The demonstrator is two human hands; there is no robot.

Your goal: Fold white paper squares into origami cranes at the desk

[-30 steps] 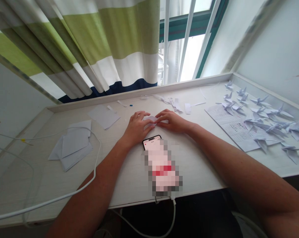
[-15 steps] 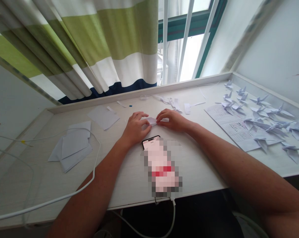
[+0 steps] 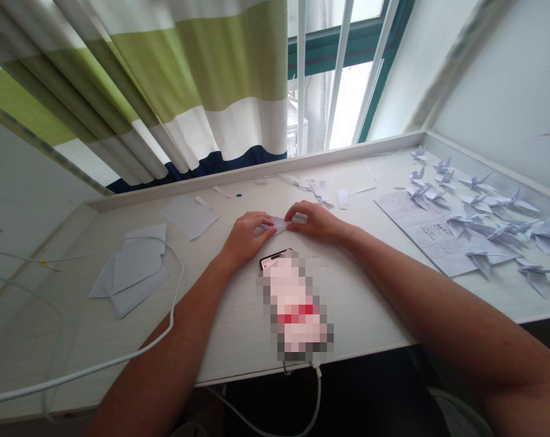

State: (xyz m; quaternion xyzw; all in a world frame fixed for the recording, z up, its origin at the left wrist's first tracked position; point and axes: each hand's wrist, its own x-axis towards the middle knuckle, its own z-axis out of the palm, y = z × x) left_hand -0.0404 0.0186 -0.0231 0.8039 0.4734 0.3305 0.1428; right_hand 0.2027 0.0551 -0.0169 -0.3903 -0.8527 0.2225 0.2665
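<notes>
A small piece of folded white paper (image 3: 279,224) sits between the person's two hands, held low and nearly flat. It forms a narrow, flattened wedge with a pointed end toward the left hand (image 3: 245,238), whose fingertips touch that side. The right hand (image 3: 315,222) bears on the other end with its fingers curled over the paper. Several creased layers seem to lie together, but the fingers hide much of the paper, so the exact fold cannot be made out.
</notes>
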